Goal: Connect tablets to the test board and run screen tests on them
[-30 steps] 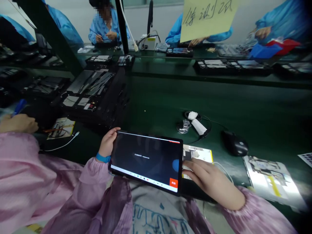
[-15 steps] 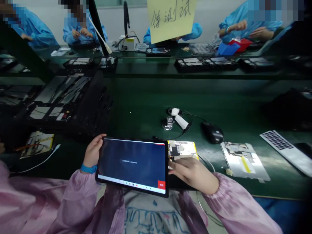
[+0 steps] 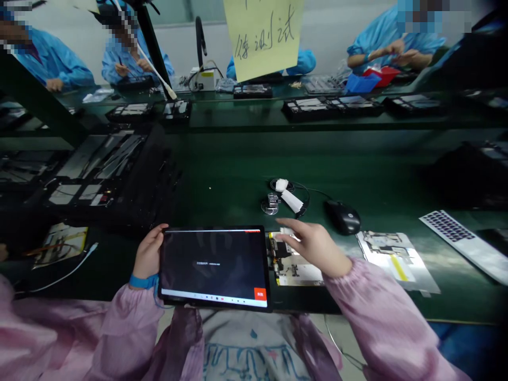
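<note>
While the green table [image 3: 238, 174] fills the middle of the frame, a dark tablet [image 3: 214, 264] with a lit screen is held at the lower centre, its near edge past the table's front edge, and is gripped at its left side by the left hand [image 3: 148, 256]. Just right of the tablet, an opened circuit assembly [image 3: 296, 264] with yellow edging is seen flat on the table, and the right hand [image 3: 313, 243] is held over it, open, fingers spread toward the upper left. Further right, a black mouse [image 3: 343, 217] is seen.
</note>
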Tool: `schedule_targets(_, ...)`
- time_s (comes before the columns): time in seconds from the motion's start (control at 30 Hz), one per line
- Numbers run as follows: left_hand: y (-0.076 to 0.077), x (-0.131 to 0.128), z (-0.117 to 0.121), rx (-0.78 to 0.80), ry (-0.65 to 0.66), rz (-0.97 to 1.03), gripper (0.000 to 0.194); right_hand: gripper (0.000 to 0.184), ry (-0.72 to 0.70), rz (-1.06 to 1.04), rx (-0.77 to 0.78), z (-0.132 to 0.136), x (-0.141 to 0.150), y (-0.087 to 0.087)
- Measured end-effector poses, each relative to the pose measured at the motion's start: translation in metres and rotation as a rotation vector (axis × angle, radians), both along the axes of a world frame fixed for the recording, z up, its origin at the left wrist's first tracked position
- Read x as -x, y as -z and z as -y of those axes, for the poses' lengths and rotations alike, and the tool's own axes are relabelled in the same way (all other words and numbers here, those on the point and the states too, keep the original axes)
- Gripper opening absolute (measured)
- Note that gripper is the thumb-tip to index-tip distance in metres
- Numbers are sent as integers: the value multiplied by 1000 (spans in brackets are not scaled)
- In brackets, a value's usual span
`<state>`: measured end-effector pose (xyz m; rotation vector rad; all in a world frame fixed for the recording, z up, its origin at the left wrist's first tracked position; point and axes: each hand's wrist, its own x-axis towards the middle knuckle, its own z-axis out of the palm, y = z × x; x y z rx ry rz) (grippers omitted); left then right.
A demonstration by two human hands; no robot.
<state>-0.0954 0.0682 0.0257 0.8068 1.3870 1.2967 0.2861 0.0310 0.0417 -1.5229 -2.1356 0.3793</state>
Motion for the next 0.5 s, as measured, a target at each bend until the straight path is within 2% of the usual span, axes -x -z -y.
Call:
schedule_targets(0.07,0,-1,0,-11,-1,-2,55,26,74,105,226,-24,11,8)
schedule_targets(0.23,2,0,1,-15,5,-9,54,16,-31,71,384,-64,47,21)
schedule_targets(0.33,2,0,1,-24,8,-25,52,10,-113,15,453,-69,55,21)
schedule_targets(0.5,1,-2,-1,-40,-26,-41,51,6,-164,-76,508,-67,51,18)
